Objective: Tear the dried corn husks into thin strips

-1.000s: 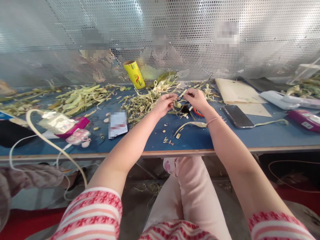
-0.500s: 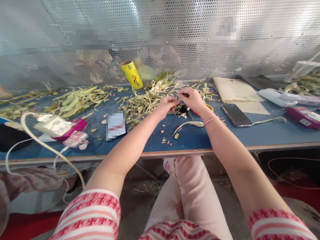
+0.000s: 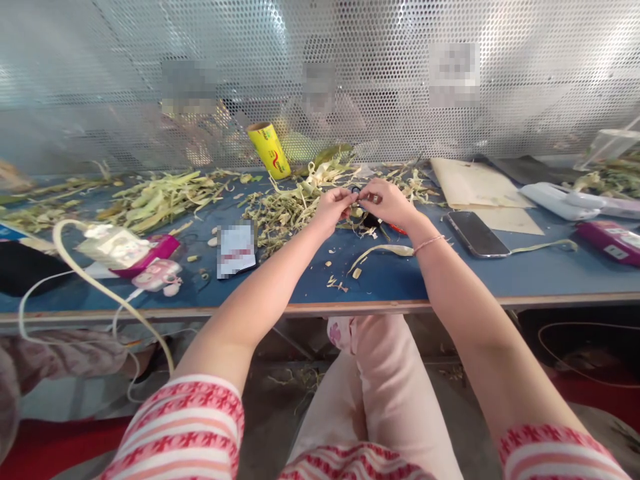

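My left hand [image 3: 334, 205] and my right hand [image 3: 387, 200] meet over the table, fingertips almost touching. Both pinch a small dark thin loop [image 3: 355, 189] that shows just above the fingers; its exact kind is too small to make out. Below my right hand lie a black object [image 3: 370, 221] and something red [image 3: 397, 229], both partly hidden by the hand. Dried, shredded plant pieces [image 3: 285, 213] are heaped beside my left hand. One pale curled husk strip [image 3: 387, 249] lies under my right wrist.
A yellow cardboard tube [image 3: 270, 151] leans near the perforated metal screen [image 3: 390, 80]. A phone [image 3: 477, 234] and brown card sheets [image 3: 467, 183] lie at right. Leftward are a blurred card [image 3: 236, 250], a power adapter [image 3: 117, 248] with cables, and more husks [image 3: 160, 200].
The view has shifted slightly. My hands have drawn closer at the fingertips, and the dark piece between them now shows as a loop above the fingers.
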The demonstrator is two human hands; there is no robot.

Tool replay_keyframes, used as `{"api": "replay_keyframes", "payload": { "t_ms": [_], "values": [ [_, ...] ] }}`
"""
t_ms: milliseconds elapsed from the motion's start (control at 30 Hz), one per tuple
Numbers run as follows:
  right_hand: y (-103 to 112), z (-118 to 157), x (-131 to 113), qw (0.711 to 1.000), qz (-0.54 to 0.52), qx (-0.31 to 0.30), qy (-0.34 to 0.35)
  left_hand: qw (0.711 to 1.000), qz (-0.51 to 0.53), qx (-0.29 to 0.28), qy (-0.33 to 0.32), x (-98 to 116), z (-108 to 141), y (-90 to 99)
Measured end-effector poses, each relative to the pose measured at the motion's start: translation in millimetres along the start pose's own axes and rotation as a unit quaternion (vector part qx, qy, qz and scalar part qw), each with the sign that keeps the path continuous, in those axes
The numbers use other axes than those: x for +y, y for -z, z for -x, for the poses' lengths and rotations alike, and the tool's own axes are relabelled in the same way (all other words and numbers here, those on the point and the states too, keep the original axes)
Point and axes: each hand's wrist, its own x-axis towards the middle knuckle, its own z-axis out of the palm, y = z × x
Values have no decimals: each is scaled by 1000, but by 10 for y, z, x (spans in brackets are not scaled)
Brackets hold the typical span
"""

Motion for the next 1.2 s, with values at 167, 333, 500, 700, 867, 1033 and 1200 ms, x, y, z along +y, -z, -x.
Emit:
{"api": "replay_keyframes", "payload": {
  "t_ms": [167,333,500,700,867,1033,1200],
  "values": [
    [-12,-10,-15,999,6,7,-32,1000,-9,-2,-11,-1,-1,4],
    [-19,-16,-22,999,6,13,-35,1000,-13,9,3,18,3,10],
    [-31,-27,-16,996,-40,17,-80,1000,-13,0,2,19,1,7],
    [-22,-32,-70,958,-243,-31,-150,999,-11,-31,-22,20,21,-3],
    [-44,-17,-104,915,-360,-21,-181,998,50,-48,-3,70,66,-25],
    [-68,-17,-95,911,-374,-10,-173,996,77,-54,7,90,85,-49],
    [-78,-32,-74,929,-338,-2,-149,996,72,-45,19,98,90,-58]
  ]
}}
